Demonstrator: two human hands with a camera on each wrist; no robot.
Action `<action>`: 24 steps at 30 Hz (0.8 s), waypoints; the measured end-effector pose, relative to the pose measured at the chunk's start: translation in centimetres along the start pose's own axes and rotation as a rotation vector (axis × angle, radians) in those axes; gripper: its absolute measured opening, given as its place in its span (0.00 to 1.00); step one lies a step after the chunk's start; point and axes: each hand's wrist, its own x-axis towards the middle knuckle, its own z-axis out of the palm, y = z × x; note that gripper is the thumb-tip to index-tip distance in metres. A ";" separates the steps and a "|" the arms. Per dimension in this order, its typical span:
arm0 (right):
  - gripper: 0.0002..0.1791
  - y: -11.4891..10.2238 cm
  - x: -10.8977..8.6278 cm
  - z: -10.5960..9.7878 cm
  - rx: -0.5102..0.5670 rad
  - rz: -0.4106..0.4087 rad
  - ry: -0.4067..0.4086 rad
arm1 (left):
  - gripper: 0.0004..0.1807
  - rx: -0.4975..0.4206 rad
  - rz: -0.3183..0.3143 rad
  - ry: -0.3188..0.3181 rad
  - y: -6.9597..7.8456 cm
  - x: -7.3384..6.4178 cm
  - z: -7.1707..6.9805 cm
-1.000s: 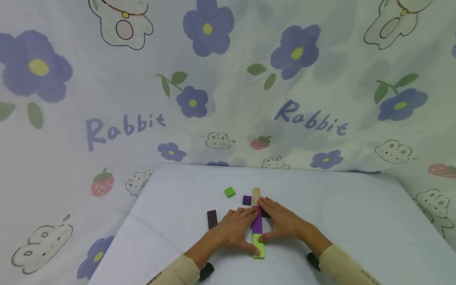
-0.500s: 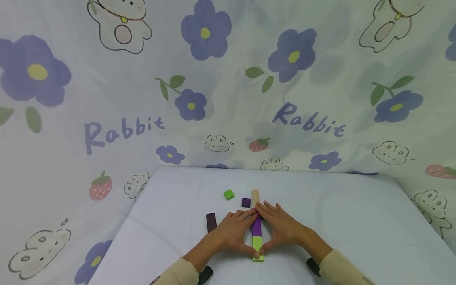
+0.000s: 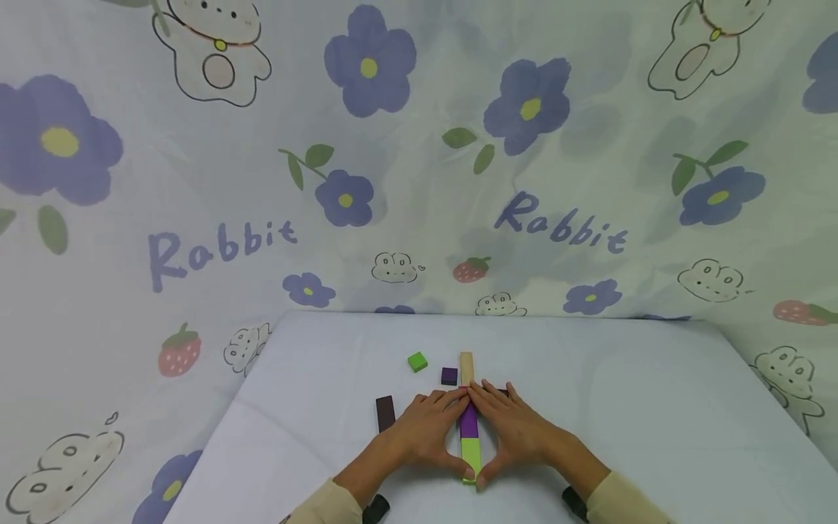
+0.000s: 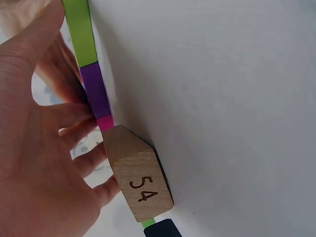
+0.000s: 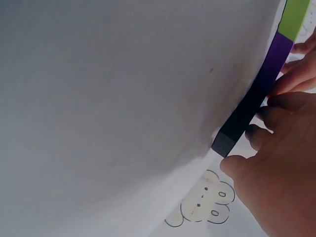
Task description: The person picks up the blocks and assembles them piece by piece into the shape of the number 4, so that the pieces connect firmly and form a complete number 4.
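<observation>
A straight row of blocks runs away from me between my hands. In the head view it shows a lime block (image 3: 470, 453) nearest, a purple block (image 3: 468, 422), and a tan block (image 3: 466, 369) at the far end. My left hand (image 3: 425, 429) lies along the left side, fingertips at the purple part and thumb at the lime end. Opposite it, my right hand (image 3: 520, 431) touches the right side the same way. A pink piece (image 4: 105, 122) and a wooden block marked 54 (image 4: 140, 173) show by my left fingers. A black block (image 5: 242, 117) lies along my right fingertips.
Left of the row's far end are a dark purple block (image 3: 449, 375) and a green block (image 3: 417, 362). A dark brown block (image 3: 385, 413) lies beyond my left wrist. The white tabletop (image 3: 641, 393) ends at a hanging cloth (image 3: 419, 145) printed with flowers and rabbits.
My right thumb has slid toward me along the lime block to its near end, beside the left thumb. My right fingertips have drawn in against the left ones. The blocks look unmoved.
</observation>
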 end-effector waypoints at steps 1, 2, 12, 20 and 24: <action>0.78 -0.1 0.0 0.0 -0.003 0.004 -0.001 | 0.65 -0.004 0.002 0.000 0.0 0.0 0.0; 0.79 -0.1 -0.1 0.0 -0.009 0.005 0.000 | 0.65 -0.007 0.003 0.000 0.0 0.0 0.0; 0.78 0.1 -0.1 0.3 -0.031 0.023 0.002 | 0.64 -0.023 0.000 -0.003 0.0 0.0 0.1; 0.78 0.1 0.0 0.3 -0.035 0.016 0.019 | 0.64 -0.006 0.008 0.011 0.0 -0.1 0.2; 0.78 0.2 0.1 0.3 -0.044 0.024 0.015 | 0.64 -0.011 0.004 0.012 -0.1 0.0 0.3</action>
